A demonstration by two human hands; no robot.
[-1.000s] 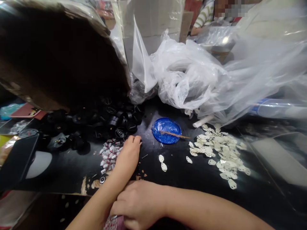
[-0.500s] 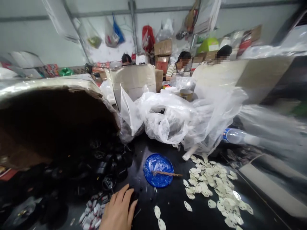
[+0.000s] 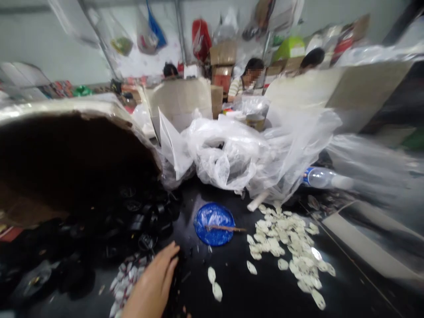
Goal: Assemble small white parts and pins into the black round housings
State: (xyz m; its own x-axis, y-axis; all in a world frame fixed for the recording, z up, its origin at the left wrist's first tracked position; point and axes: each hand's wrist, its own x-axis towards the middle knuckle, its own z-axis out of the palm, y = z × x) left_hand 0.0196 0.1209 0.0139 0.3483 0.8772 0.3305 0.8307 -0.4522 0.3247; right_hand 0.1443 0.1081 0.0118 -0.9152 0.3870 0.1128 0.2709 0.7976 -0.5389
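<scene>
My left hand [image 3: 154, 280] reaches in from the bottom edge, back up, fingers together and thumb alongside. It seems closed round something dark that blends into the black tabletop; its shape is hidden. Just left of the hand lies a pile of small grey-white parts with red bits [image 3: 124, 282]. Beyond it is a heap of black round plastic parts [image 3: 145, 221]. A blue plastic-covered disc [image 3: 214, 216] with a thin brown stick [image 3: 227, 228] across it lies ahead. At the bottom edge, a small skin-coloured spot [image 3: 187, 312] may be my right hand's fingertips.
Flat cream-coloured pieces [image 3: 281, 238] are scattered at right, with two loose ones [image 3: 214, 285] nearer the middle. Clear plastic bags [image 3: 228, 154] line the back. A large open carton [image 3: 126, 117] stands at left, a plastic bottle [image 3: 323, 177] at right. Several people sit beyond.
The view has shifted, so most of the scene sits slightly higher and further left. My left hand's fingers have drawn together, and a skin-coloured spot has appeared at the bottom edge.
</scene>
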